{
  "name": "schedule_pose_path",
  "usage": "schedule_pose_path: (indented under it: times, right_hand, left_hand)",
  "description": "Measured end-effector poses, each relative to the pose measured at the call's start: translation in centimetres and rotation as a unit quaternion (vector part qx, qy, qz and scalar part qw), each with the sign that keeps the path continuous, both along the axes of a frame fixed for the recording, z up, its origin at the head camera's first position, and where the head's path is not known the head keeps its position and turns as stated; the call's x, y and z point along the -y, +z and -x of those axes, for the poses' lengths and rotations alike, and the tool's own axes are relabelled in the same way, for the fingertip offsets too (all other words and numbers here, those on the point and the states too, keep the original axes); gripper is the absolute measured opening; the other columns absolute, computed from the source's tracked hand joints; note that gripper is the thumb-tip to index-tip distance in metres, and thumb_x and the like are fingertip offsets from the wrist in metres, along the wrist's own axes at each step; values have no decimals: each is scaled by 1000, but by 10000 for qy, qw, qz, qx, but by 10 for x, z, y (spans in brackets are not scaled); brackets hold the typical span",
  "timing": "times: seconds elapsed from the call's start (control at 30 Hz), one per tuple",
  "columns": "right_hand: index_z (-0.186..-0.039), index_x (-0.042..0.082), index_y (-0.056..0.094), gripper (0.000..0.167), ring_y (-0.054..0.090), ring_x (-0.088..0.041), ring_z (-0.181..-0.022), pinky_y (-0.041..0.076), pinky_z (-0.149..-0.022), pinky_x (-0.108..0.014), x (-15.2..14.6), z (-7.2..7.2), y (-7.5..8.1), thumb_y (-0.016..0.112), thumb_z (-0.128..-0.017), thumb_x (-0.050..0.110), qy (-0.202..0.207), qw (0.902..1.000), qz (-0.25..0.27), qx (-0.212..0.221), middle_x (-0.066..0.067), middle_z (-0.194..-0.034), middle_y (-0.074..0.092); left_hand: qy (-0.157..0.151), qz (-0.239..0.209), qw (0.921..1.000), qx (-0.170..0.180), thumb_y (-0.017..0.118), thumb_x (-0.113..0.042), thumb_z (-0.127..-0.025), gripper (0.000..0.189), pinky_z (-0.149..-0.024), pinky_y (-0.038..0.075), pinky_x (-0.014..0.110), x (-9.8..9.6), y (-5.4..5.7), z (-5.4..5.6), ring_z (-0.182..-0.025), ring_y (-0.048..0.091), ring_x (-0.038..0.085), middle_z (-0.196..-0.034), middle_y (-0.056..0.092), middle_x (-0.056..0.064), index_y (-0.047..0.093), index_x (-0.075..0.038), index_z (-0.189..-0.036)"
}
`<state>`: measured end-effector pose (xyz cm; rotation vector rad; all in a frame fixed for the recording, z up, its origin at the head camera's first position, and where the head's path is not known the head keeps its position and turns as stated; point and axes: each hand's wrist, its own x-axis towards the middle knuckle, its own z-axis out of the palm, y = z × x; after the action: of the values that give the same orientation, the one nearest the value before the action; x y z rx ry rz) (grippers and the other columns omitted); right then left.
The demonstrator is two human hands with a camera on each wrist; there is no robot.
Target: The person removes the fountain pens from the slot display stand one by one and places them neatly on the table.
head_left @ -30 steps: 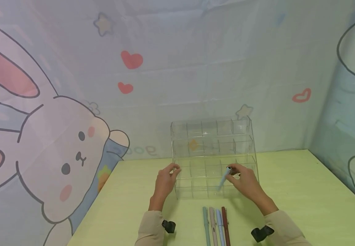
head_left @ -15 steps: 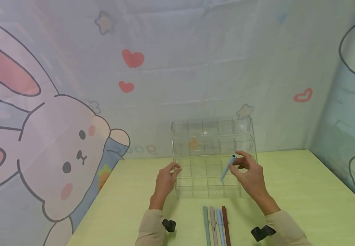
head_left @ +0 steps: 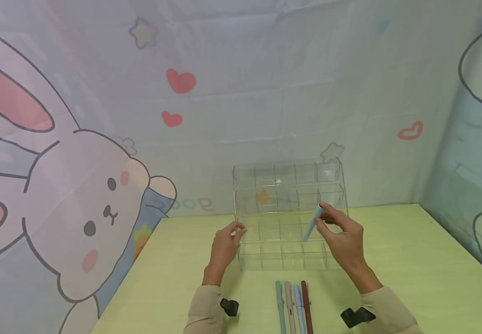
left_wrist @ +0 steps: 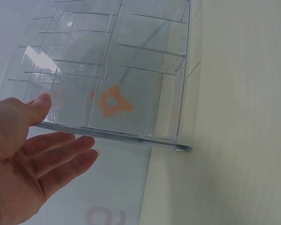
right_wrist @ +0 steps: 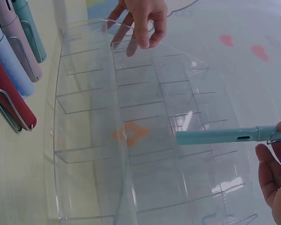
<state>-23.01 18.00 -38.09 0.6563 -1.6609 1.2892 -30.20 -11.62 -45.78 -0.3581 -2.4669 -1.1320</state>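
Observation:
A clear acrylic rack [head_left: 271, 247] with stepped rows of compartments stands on the table. At its left side, my left hand [head_left: 223, 246] holds the side panel; in the left wrist view the thumb [left_wrist: 41, 107] lies on the inner side and the other fingers outside. My right hand [head_left: 345, 239] pinches a light blue pen [head_left: 313, 222] by its capped upper end. The pen leans, its lower end in front of the rack's middle rows in the head view. Its barrel and metal clip show in the right wrist view, where part of the hand is cut off.
In front of the rack, a green pen [head_left: 280, 306], a beige-pink pen [head_left: 289, 308], a blue pen [head_left: 299, 306] and a dark red pen [head_left: 306, 304] lie side by side on the pale yellow table [head_left: 408, 260]. A printed cloth [head_left: 232, 93] hangs behind.
My right hand has raised the light blue pen from the lower front rows, moving up and slightly right. The left hand stays at the rack's side.

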Motion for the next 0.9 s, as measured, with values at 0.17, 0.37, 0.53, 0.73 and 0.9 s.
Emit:
schedule_pose_path:
  times: [0.17, 0.37, 0.53, 0.73, 0.9]
  right_hand:
    - [-116, -19, 64, 45, 70, -7, -85, 54, -79, -21, -2, 3, 0, 66, -73, -33, 366, 9992, 112, -112, -30, -89, 65]
    - [-120, -13, 65, 48, 67, -4, -92, 53, -72, -16, -3, 9, -7, 66, -76, -30, 198, 9997, 110, 19, -26, -92, 65]
    - [-120, -13, 65, 46, 65, -5, -92, 52, -69, -15, -2, 1, 1, 66, -76, -29, 150, 9999, 28, 0, -26, -91, 64]
    - [-122, -10, 66, 46, 65, -5, -89, 51, -68, -13, -4, 0, 1, 69, -78, -25, -39, 9989, -204, 421, -22, -90, 66]
    - [-129, 1, 66, 49, 67, -14, -88, 51, -68, -12, -10, 11, -12, 70, -83, -16, -76, 9934, -487, 1037, -12, -96, 67]
  left_hand:
    - [-42, -45, 10000, -32, 63, -22, -101, 16, -38, 25, 22, 0, 1, 0, -39, 42, 8, -59, 63, 2, 70, -9, -108]
    - [-127, -89, 9997, -198, 64, -20, -100, 13, -37, 26, 21, -1, -2, 2, -67, 72, 28, -107, 71, 24, 70, -10, -106]
    - [-111, -72, 9997, -209, 64, -22, -101, 13, -37, 28, 21, -1, -2, 2, -83, 75, 31, -126, 65, 22, 70, -12, -106]
    - [-133, -117, 9997, -140, 63, -20, -101, 14, -37, 28, 21, -1, -1, 1, -79, 75, 29, -126, 65, 22, 70, -9, -107]
    - [-76, -138, 9999, -44, 64, -20, -101, 13, -39, 30, 22, -2, -1, 1, -85, 74, 31, -125, 66, 21, 70, -10, -107]
